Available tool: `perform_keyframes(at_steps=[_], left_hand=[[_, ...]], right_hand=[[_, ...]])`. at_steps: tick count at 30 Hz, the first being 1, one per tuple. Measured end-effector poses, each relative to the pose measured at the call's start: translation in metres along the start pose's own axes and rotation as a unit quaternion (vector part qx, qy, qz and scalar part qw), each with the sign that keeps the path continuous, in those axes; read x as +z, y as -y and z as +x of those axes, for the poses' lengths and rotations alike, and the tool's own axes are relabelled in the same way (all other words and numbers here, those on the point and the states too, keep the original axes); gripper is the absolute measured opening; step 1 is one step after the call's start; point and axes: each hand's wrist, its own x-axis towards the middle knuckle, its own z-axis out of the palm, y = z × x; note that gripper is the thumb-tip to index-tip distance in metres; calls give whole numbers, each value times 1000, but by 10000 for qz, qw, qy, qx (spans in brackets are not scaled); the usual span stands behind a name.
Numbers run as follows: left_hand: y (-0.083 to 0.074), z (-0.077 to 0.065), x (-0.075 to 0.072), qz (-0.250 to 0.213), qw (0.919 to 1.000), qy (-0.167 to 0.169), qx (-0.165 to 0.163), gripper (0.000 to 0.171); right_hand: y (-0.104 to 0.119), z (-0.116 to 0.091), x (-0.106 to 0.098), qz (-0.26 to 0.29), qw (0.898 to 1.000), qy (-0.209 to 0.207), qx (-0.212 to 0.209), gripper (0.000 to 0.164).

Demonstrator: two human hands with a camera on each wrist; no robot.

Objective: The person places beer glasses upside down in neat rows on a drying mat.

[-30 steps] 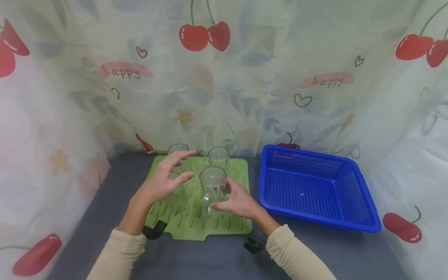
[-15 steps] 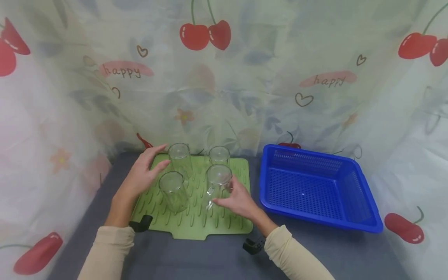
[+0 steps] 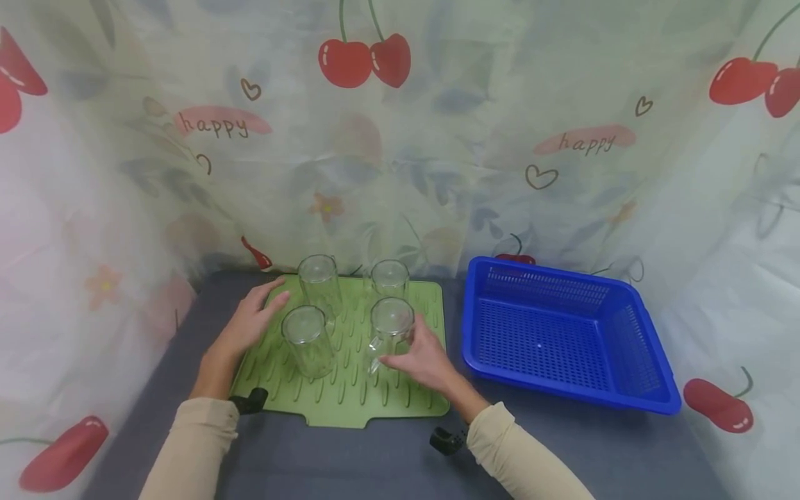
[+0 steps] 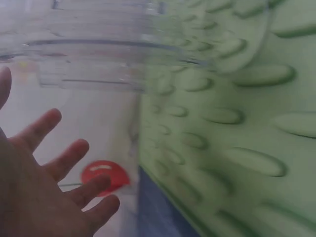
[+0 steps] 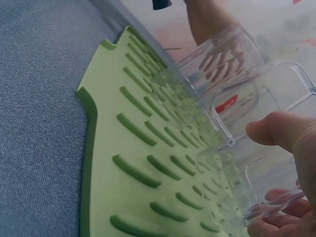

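Note:
On a green ridged drying mat (image 3: 340,410) stand clear glasses in two rows. My right hand (image 3: 421,357) grips the front right glass mug (image 3: 392,321), thumb on the near side and fingers round the far side. Its handle (image 5: 219,116) points left, as the right wrist view also shows. My left hand (image 3: 250,319) is over the mat's left edge, fingers spread and holding nothing. Nearest to it are the front left glass (image 3: 309,347) and the back left glass (image 3: 320,281). Behind the gripped mug is the back right glass (image 3: 390,276), partly hidden.
A blue plastic basket (image 3: 569,396) with perforated sides sits right of the mat. Both rest on a grey cloth-covered table (image 3: 350,465). A curtain printed with cherries (image 3: 346,62) closes off the back and sides.
My left hand has drawn back leftward from above the glasses to the mat's left edge. The mug in my right hand has shifted slightly right, with its handle turned a little.

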Motion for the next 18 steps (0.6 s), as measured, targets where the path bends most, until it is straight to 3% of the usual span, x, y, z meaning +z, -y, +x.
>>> perform_keyframes(at_steps=[10, 18], left_hand=[[34, 2, 17, 497, 9981, 280, -212, 67], [52, -4, 26, 999, 9931, 493, -357, 62]], right_hand=[[-2, 4, 10, -274, 9995, 45, 166, 81], [-6, 4, 14, -150, 9995, 214, 164, 87]])
